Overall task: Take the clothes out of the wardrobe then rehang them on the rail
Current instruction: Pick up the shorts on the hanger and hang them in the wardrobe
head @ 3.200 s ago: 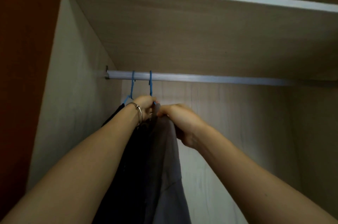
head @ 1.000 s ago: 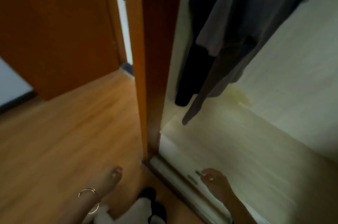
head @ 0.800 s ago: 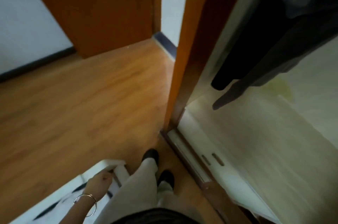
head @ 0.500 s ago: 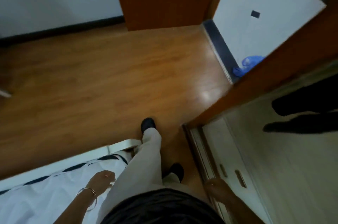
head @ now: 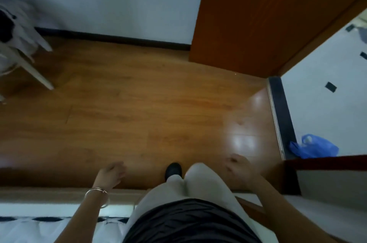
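My left hand [head: 112, 172], with a thin bangle on the wrist, hangs over the wooden floor [head: 129, 108] with its fingers loosely curled and nothing in it. My right hand [head: 239, 169] hangs at my right side, blurred, fingers apart, also holding nothing. No hanging clothes, hangers or rail are in view. A strip of the wardrobe's pale base [head: 327, 181] shows at the lower right.
A bed with white bedding [head: 29, 225] lies along the bottom left. At the upper left a white-legged stand [head: 29, 64] carries pale cloth. The orange door [head: 258, 14] stands open to a tiled room with a blue plastic bag [head: 313, 147].
My view has swung left, away from the wardrobe and its dark hanging clothes, toward the floor and door. Both hands let go of the hangers and dropped to my sides.
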The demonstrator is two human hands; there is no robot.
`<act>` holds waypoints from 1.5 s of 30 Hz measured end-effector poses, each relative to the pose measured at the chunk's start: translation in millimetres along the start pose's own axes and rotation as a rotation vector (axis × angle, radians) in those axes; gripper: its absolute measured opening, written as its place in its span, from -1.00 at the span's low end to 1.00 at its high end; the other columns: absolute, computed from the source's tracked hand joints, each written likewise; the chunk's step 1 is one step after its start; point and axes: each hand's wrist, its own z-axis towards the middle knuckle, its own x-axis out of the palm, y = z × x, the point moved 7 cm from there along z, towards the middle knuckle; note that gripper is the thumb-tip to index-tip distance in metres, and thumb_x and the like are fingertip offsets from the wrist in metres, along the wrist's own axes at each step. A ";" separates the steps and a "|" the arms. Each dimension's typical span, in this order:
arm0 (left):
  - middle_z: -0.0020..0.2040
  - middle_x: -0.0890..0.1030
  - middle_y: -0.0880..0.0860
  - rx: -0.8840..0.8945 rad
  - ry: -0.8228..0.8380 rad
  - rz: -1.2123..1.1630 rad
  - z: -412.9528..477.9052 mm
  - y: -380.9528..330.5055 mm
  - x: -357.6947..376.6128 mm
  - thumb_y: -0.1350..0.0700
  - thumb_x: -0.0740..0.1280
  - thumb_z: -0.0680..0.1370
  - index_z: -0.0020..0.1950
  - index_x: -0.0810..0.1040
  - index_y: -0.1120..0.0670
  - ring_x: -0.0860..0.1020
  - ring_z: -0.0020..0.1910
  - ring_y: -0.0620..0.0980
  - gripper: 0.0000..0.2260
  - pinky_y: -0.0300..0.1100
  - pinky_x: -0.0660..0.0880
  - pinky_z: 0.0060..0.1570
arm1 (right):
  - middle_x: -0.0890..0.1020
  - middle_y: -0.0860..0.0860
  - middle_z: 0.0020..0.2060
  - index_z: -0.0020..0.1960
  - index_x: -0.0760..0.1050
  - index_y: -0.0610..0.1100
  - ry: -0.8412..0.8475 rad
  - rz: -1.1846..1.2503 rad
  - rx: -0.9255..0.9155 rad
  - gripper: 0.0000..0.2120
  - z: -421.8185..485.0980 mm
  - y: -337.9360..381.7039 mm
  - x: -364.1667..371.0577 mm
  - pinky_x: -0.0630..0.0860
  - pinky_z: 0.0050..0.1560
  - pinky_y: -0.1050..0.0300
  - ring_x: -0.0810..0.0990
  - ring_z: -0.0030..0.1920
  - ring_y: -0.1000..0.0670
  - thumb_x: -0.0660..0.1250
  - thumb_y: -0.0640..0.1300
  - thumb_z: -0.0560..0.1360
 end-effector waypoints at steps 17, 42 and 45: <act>0.04 0.53 0.14 -0.306 -0.353 -0.568 25.0 -18.4 -15.9 0.19 0.15 0.60 0.09 0.46 0.16 0.48 0.00 0.08 -0.86 -0.22 0.30 -0.22 | 0.55 -0.05 -0.27 0.11 0.52 -0.28 0.232 -0.430 -0.095 -0.79 197.0 253.8 -11.8 0.41 -0.21 0.16 0.50 -0.25 -0.03 0.19 -0.29 0.53; -0.07 0.55 0.16 -0.519 -0.711 -1.260 37.2 53.5 -291.3 0.20 0.19 0.58 0.11 0.48 0.21 0.49 -0.16 0.09 -0.84 -0.23 0.31 -0.34 | 0.54 -0.02 -0.19 0.21 0.46 -0.23 0.541 -1.015 -0.445 -0.76 102.3 628.7 447.6 0.36 -0.33 0.26 0.49 -0.25 0.07 0.18 -0.23 0.57; 0.01 0.54 0.13 -0.400 -0.847 -1.293 40.1 43.9 -368.3 0.18 0.18 0.59 0.10 0.47 0.16 0.50 -0.01 0.09 -0.86 -0.14 0.35 -0.13 | 0.56 -0.11 -0.08 0.21 0.46 -0.25 0.548 -1.031 -0.475 -0.76 88.8 663.7 494.8 0.35 -0.35 0.25 0.50 -0.23 0.03 0.19 -0.24 0.57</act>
